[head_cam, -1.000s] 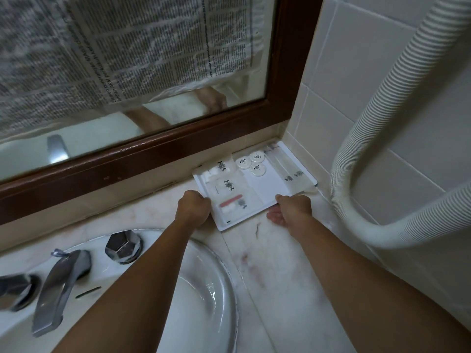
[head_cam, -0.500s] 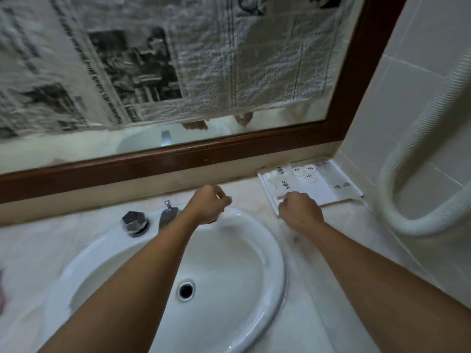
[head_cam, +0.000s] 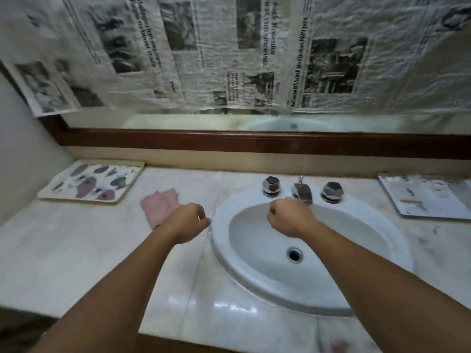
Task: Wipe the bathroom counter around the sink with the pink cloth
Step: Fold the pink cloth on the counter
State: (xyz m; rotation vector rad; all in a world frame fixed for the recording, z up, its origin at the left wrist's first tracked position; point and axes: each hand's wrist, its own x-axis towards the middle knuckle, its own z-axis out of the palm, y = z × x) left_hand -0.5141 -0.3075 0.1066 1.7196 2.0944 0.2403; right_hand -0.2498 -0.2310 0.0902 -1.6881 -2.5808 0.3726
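The pink cloth point(head_cam: 159, 206) lies crumpled on the pale marble counter point(head_cam: 76, 250), left of the white oval sink point(head_cam: 254, 271). My left hand point(head_cam: 184, 221) hovers just right of the cloth, partly covering its near edge, fingers curled and holding nothing. My right hand point(head_cam: 289, 217) hangs over the sink bowl in front of the chrome tap point(head_cam: 303, 191), also curled into a loose fist with nothing in it.
A tray with purple and grey blotches point(head_cam: 89, 182) sits at the counter's back left. A white tray of small packets point(head_cam: 425, 197) lies at the right. Two chrome tap knobs point(head_cam: 271, 186) flank the spout. A newspaper-covered mirror in a dark wood frame point(head_cam: 229, 143) backs the counter.
The view has swung left from the right-hand tray to the sink and the cloth. Both hands left the white tray and moved left; my left hand now sits by the pink cloth.
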